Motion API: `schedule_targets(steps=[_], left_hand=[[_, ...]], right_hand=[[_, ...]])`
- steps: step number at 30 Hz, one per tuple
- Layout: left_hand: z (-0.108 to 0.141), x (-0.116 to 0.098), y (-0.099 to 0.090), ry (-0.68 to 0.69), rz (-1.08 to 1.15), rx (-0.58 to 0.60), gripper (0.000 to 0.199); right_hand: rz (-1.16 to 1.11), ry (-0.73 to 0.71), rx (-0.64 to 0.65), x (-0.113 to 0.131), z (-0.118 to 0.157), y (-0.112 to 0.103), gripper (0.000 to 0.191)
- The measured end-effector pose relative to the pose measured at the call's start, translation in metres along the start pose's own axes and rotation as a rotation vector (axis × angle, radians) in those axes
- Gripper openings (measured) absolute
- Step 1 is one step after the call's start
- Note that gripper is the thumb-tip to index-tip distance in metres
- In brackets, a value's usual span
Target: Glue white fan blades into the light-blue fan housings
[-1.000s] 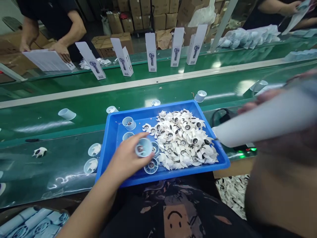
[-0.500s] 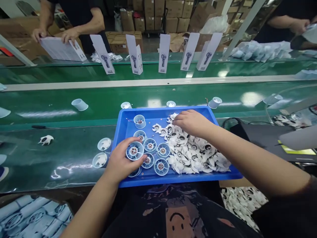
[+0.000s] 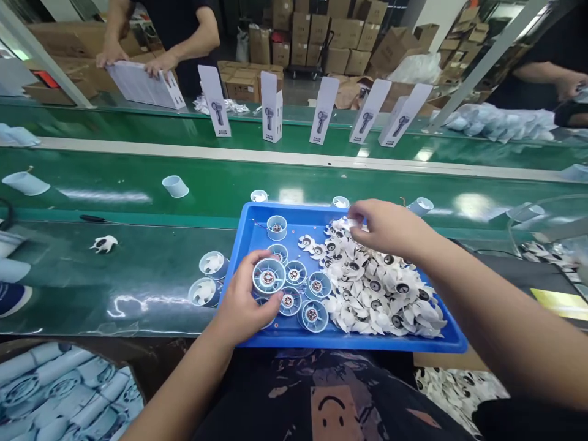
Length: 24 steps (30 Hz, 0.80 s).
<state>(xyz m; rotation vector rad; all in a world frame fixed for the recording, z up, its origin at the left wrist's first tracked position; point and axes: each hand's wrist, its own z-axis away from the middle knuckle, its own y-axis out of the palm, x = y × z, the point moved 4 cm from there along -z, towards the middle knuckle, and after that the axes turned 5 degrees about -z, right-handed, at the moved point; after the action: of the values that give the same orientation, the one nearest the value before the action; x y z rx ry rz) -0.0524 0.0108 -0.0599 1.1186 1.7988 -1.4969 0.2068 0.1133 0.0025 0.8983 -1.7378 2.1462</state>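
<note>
My left hand (image 3: 245,301) is wrapped round a light blue fan housing (image 3: 268,277), its open end with spokes and a round centre facing up. Beneath and beside it, several similar housings (image 3: 313,316) stand in the left half of a blue tray (image 3: 367,344). My right hand (image 3: 383,228) is at the far edge of a heap of white fan blades (image 3: 374,294), fingers curled down in a pinch. A white fan blade (image 3: 353,224) shows at its fingertips, partly hidden by them.
Two housings with white blades inside (image 3: 204,292) stand left of the tray. A loose fan blade (image 3: 105,244) and a screwdriver (image 3: 94,218) lie farther left. More housings (image 3: 175,186) sit along the green belt (image 3: 114,177). White boxes (image 3: 214,101) stand beyond; a co-worker's hands (image 3: 160,63) hold another box.
The view has shifted, so the tray and belt appear farther right. My left hand still holds the housing. My right hand remains at the blade heap, its thumb and fingers now more visible.
</note>
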Motion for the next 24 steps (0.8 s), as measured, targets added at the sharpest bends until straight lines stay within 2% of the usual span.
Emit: schedule_targets(steps=[2, 5, 8, 10, 13, 16, 19, 22, 24], left_hand=[[0.0, -0.003, 0.003, 0.002, 0.054, 0.057, 0.054], [-0.002, -0.005, 0.005, -0.031, 0.1, 0.093, 0.054], [-0.003, -0.007, 0.005, -0.039, 0.119, 0.1, 0.057], [-0.003, -0.008, 0.005, -0.034, 0.12, 0.102, 0.059], [-0.001, -0.013, 0.005, 0.013, 0.09, 0.09, 0.057], [0.001, -0.026, 0.006, 0.136, 0.006, 0.069, 0.054], [0.001, -0.04, 0.009, 0.258, -0.073, 0.071, 0.056], [-0.001, -0.049, 0.014, 0.29, -0.123, 0.095, 0.064], [-0.002, -0.054, 0.016, 0.306, -0.159, 0.097, 0.062]], right_hand=[[-0.372, -0.033, 0.029, 0.012, 0.022, 0.009, 0.044], [-0.89, -0.024, 0.105, 0.021, 0.05, 0.038, 0.052], [-1.247, 0.014, 0.181, 0.023, 0.064, 0.062, 0.052], [-1.399, 0.034, 0.229, 0.022, 0.067, 0.069, 0.051], [-1.522, 0.062, 0.285, 0.021, 0.069, 0.071, 0.047], [-1.559, 0.095, 0.313, 0.019, 0.07, 0.073, 0.046], [-1.542, 0.12, 0.336, 0.018, 0.071, 0.078, 0.046], [-1.48, 0.101, 0.343, 0.02, 0.072, 0.08, 0.046], [-1.439, 0.074, 0.322, 0.024, 0.075, 0.077, 0.043]])
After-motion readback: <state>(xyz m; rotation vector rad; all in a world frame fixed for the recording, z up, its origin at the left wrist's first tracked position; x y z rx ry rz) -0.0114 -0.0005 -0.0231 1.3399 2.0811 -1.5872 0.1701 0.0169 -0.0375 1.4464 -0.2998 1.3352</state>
